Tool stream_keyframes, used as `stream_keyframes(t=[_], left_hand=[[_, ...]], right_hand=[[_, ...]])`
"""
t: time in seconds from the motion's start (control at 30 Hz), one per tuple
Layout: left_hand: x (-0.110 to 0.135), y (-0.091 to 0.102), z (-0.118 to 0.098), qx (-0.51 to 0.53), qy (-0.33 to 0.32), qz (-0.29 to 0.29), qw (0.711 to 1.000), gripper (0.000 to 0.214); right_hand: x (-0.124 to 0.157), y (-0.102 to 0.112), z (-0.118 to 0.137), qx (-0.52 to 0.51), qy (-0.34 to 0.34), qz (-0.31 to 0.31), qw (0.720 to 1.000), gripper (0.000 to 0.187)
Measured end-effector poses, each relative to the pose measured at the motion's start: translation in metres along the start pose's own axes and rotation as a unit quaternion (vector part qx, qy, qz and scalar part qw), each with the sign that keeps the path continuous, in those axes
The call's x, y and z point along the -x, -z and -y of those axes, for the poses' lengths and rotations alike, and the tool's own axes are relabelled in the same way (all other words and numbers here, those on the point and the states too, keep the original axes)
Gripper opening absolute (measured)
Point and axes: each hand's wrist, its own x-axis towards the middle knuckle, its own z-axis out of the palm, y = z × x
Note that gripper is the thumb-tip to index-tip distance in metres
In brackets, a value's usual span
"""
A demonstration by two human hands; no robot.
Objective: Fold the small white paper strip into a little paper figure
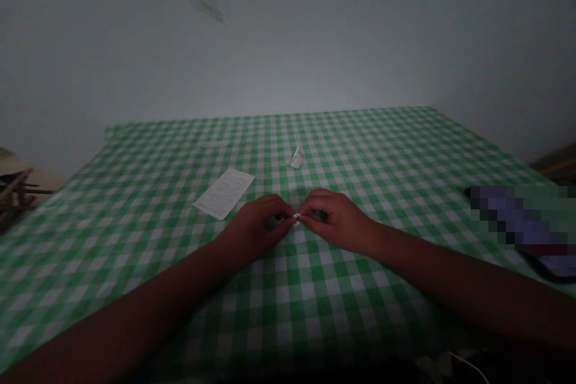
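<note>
Between my two hands, just above or on the checked tablecloth, is a small white piece (296, 218) that looks like folded paper; most of it is hidden by the fingertips. My left hand (258, 225) pinches its left side with thumb and fingers. From the right, my right hand (335, 219) pinches the other side, so the fingertips of both hands almost meet. A printed paper sheet (225, 193) lies flat beyond my left hand. Farther back, a small crumpled white paper piece (297, 158) rests on the cloth.
A green and white checked tablecloth (288, 306) covers the table, which reaches a pale wall (288, 48). At the right edge lies a dark, phone-like device (546, 267), partly blurred out. A white cable (468, 366) shows below the table edge at bottom right.
</note>
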Motion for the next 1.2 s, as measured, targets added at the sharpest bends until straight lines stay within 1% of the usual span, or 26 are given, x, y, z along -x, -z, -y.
stream_keyframes(t=[0.13, 0.23, 0.33, 0.43, 0.53, 0.67, 0.83, 1.07, 1.17, 1.2], left_hand=[[-0.0005, -0.0007, -0.0011, 0.005, 0.006, 0.009, 1.000, 0.011], [-0.0001, -0.0024, -0.0017, 0.011, 0.003, 0.007, 1.000, 0.011], [0.0005, -0.0024, -0.0025, 0.023, -0.011, -0.005, 1.000, 0.012], [0.0007, -0.0012, -0.0036, 0.032, -0.012, -0.015, 0.999, 0.013], [0.0004, -0.0001, -0.0049, 0.043, 0.004, -0.024, 0.999, 0.014], [0.0000, 0.0009, -0.0063, 0.062, 0.022, -0.024, 0.998, 0.013], [0.0003, 0.0021, -0.0078, 0.061, 0.039, -0.027, 0.997, 0.014], [0.0012, 0.0002, -0.0058, 0.062, 0.037, -0.040, 0.997, 0.014], [0.0017, -0.0011, -0.0031, 0.068, 0.040, -0.033, 0.996, 0.013], [0.0020, -0.0015, -0.0023, 0.068, 0.040, -0.040, 0.996, 0.014]], right_hand=[[0.0003, 0.0018, 0.0040, 0.041, 0.026, 0.026, 0.998, 0.008], [0.0006, 0.0026, 0.0063, 0.049, 0.034, 0.025, 0.998, 0.007], [0.0010, 0.0027, 0.0063, 0.030, 0.041, 0.014, 0.999, 0.007], [0.0011, 0.0018, 0.0045, -0.018, 0.020, 0.001, 1.000, 0.008], [0.0008, 0.0004, 0.0029, -0.068, -0.008, -0.008, 0.998, 0.010], [0.0004, -0.0002, 0.0028, -0.106, -0.024, -0.009, 0.994, 0.012], [0.0006, 0.0003, 0.0041, -0.117, -0.030, -0.014, 0.993, 0.014], [0.0009, -0.0031, 0.0015, -0.125, -0.034, -0.028, 0.991, 0.011], [0.0009, -0.0052, 0.0002, -0.120, -0.038, -0.023, 0.992, 0.012], [0.0010, -0.0057, 0.0000, -0.119, -0.039, -0.028, 0.992, 0.011]])
